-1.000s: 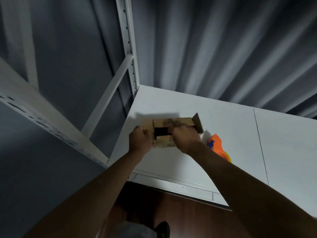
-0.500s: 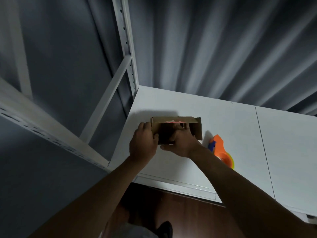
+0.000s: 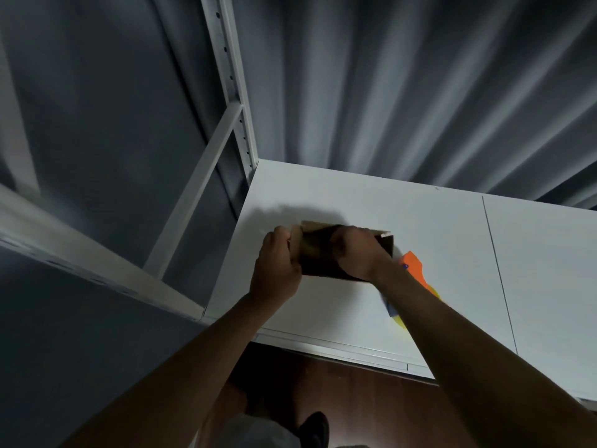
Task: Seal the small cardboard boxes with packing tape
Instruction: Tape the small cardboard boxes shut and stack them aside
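— What sat nearest to you at that moment?

— Nearest I saw a dark wooden floor (image 3: pixel 371 412) and a black shoe (image 3: pixel 315 430) below the near edge of the white worktop (image 3: pixel 323 313). Both of my forearms reached up from there toward the middle of the worktop.

— And the hands?

— My left hand (image 3: pixel 274 270) was curled round the left end of the small cardboard box (image 3: pixel 318 253), thumb side against that end. My right hand (image 3: pixel 358 253) was wrapped over the top and right part of the box, fingers bent down on it. So both hands gripped the box between them. It looked tilted, its dark side facing me; I couldn't tell whether its lower edge touched the worktop or hung just above it.

— Where was the tape?

— The orange tape dispenser (image 3: pixel 416 270) lay on the worktop just right of the box, partly hidden behind my right forearm, with a bit of yellow showing at its near end. Neither hand touched it.

— Anything farther back?

— A seam (image 3: pixel 497 270) ran across the worktop well to the right. At the far left corner stood the white slotted rack upright (image 3: pixel 232 82) with a diagonal brace (image 3: pixel 197 189), and grey pleated curtains (image 3: pixel 403 92) hung behind everything.
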